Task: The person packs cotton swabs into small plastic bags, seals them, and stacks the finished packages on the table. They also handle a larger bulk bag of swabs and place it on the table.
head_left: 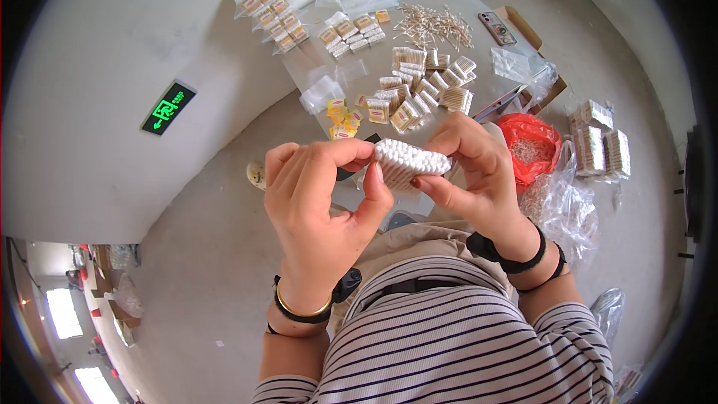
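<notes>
Between my two hands, in front of my body, is a bundle of cotton swabs [410, 158], its white tips facing up. My left hand [321, 198] pinches the bundle's left end between thumb and forefinger. At the opposite end my right hand [479, 176] grips with its thumb and fingers. A clear wrapper seems to surround the sticks, though its edges are hard to make out. Beyond my hands, more bundles of cotton swabs [426, 90] lie in a pile on the grey table, next to yellow printed cards [342, 117].
Packed swab packets [273, 15] and stacked bundles [351, 34] sit at the table's far left. Loose swabs [434, 26] and a phone [496, 28] lie toward its far right. A red bag [529, 146] of swabs stands right, near more bundles [598, 142].
</notes>
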Tool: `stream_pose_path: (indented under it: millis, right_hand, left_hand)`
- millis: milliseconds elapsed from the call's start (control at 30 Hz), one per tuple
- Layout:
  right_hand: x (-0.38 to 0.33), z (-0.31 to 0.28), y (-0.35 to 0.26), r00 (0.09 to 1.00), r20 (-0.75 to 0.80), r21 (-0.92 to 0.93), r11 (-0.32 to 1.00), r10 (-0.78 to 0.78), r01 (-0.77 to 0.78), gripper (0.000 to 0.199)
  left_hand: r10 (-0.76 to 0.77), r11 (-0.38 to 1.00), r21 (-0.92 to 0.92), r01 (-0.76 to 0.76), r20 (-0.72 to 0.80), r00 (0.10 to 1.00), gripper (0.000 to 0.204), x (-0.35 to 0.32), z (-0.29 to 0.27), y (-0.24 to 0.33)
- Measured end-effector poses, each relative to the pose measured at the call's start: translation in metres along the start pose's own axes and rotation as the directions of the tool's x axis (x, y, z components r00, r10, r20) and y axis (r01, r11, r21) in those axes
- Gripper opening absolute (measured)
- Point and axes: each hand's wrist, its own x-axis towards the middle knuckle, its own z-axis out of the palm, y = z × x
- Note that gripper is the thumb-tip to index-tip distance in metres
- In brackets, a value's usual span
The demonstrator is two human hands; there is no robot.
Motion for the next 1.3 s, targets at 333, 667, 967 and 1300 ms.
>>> stream_pose_path:
  millis: [333, 667, 967, 1300]
  right_hand:
    - [0.006, -0.01, -0.013, 0.995, 0.062, -0.061, 0.995, -0.075, 0.079, 0.022]
    - [0.006, -0.011, -0.015, 0.993, 0.115, -0.018, 1.0, 0.003, -0.001, 0.024]
    - [0.006, -0.014, -0.006, 0.986, 0.168, 0.183, 0.983, -0.025, -0.007, 0.022]
    - [0.003, -0.009, -0.011, 0.986, 0.156, 0.138, 0.987, 0.058, -0.08, 0.018]
  left_hand:
    - [-0.196, 0.907, -0.344, 0.245, 0.17, 0.966, 0.028, -0.006, -0.005, 0.002]
    - [-0.26, 0.782, -0.501, 0.37, 0.277, 0.925, 0.022, -0.011, -0.013, -0.005]
    - [-0.317, 0.742, -0.533, 0.407, 0.256, 0.913, 0.029, -0.021, -0.013, -0.01]
    - [-0.278, 0.836, -0.425, 0.346, 0.215, 0.936, 0.032, -0.022, -0.001, -0.002]
